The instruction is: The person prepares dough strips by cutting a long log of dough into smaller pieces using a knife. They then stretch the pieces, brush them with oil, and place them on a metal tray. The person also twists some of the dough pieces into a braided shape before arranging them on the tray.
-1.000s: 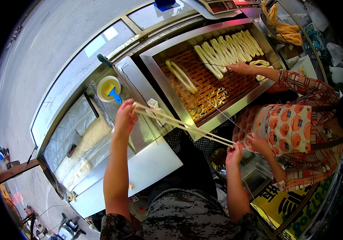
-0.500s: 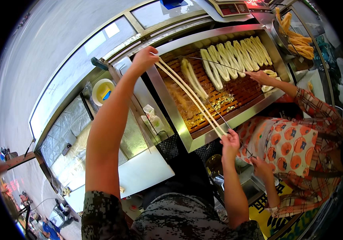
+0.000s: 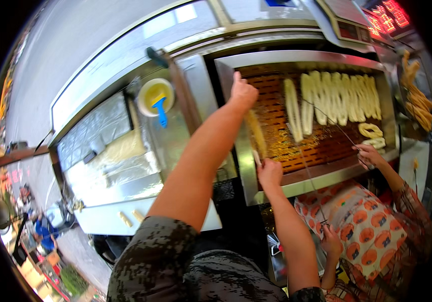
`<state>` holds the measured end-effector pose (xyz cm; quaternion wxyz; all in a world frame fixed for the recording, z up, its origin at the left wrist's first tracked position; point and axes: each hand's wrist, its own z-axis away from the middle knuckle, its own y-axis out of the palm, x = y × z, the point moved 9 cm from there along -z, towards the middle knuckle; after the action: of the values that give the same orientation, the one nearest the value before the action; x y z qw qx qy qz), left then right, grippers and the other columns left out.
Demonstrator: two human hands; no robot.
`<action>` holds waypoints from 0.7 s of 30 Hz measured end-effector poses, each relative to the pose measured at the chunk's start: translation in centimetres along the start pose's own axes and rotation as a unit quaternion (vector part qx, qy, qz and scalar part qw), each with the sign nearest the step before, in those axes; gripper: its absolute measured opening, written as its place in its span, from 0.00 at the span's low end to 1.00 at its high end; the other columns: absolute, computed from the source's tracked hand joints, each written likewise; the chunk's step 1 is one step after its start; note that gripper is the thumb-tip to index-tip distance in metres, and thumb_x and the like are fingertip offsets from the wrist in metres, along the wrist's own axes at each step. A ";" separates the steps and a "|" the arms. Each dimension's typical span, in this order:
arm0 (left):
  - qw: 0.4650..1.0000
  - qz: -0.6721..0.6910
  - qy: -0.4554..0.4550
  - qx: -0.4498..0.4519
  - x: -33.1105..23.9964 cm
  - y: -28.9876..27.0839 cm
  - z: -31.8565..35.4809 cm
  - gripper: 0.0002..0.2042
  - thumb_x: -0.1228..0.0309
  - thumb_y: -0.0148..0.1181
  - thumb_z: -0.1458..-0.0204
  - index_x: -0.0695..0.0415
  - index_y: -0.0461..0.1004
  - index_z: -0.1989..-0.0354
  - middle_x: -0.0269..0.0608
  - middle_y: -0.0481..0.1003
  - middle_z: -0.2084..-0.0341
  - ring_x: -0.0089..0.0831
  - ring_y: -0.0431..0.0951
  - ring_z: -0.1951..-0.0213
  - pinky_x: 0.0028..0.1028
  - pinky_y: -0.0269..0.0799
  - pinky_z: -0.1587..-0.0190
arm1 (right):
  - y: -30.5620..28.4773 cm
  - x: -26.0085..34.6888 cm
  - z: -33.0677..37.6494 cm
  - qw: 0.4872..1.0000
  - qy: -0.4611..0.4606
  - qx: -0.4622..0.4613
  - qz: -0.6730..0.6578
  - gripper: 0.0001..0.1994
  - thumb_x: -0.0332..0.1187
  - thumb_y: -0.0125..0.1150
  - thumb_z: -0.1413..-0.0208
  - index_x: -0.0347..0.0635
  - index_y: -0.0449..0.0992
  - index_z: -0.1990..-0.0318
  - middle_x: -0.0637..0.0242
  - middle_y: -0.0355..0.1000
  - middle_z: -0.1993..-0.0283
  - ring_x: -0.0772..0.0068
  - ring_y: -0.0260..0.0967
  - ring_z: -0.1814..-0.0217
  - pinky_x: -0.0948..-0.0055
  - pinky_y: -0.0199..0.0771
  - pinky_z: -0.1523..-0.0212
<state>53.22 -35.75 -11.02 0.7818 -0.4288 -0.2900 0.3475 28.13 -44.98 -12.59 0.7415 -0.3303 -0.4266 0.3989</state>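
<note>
My left hand [image 3: 242, 93] pinches the far end of a stretched pale dough strip [image 3: 256, 133]. My right hand [image 3: 270, 173] holds its near end. The strip lies low along the left side of a rectangular steel fryer [image 3: 301, 55]. Several long puffed dough sticks [image 3: 336, 98] float in the oil to the right of it. Both my arms reach forward from the lower edge, the left one in a camouflage sleeve.
A person in an orange-patterned apron [image 3: 372, 226] stands at the right, one hand [image 3: 369, 153] at the fryer's rim with long thin sticks. A yellow bowl with a blue brush [image 3: 156, 95] and a floured steel counter with dough [image 3: 120, 148] lie left. Fried sticks [image 3: 419, 100] pile far right.
My hands carried the dough strip from over the counter rightward to the fryer. The strip now sits lower, along the fryer's left side, and my hands are closer together.
</note>
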 end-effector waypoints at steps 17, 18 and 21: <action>0.798 0.403 -0.406 -0.191 13.1 18.2 59.4 0.19 0.75 0.66 0.57 0.58 0.74 0.54 0.49 0.74 0.59 0.49 0.72 0.53 0.40 0.70 0.50 | 0.5 15.6 20.9 0.940 -0.119 0.110 -0.301 0.08 0.26 0.64 0.50 0.35 0.78 0.62 0.62 0.73 0.73 0.76 0.69 0.75 0.77 0.70 0.73; 0.813 0.375 -0.411 -0.170 14.5 19.8 61.8 0.17 0.72 0.66 0.56 0.58 0.74 0.56 0.49 0.74 0.61 0.49 0.72 0.54 0.41 0.70 0.52 | 1.9 18.0 21.5 0.941 -0.159 0.134 -0.267 0.09 0.28 0.64 0.50 0.36 0.78 0.61 0.61 0.74 0.72 0.72 0.70 0.75 0.74 0.71 0.71; 0.834 0.440 -0.317 -0.106 15.9 22.6 63.8 0.13 0.70 0.66 0.56 0.59 0.75 0.62 0.50 0.74 0.64 0.50 0.72 0.56 0.41 0.69 0.54 | 6.1 24.3 23.5 0.929 -0.195 0.200 -0.243 0.11 0.31 0.64 0.51 0.37 0.79 0.60 0.59 0.75 0.71 0.64 0.73 0.72 0.69 0.73 0.68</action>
<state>7.99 15.64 1.34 0.3617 -0.4576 -0.3373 0.7389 12.94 -17.39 1.12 0.7684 0.0225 -0.5415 0.3404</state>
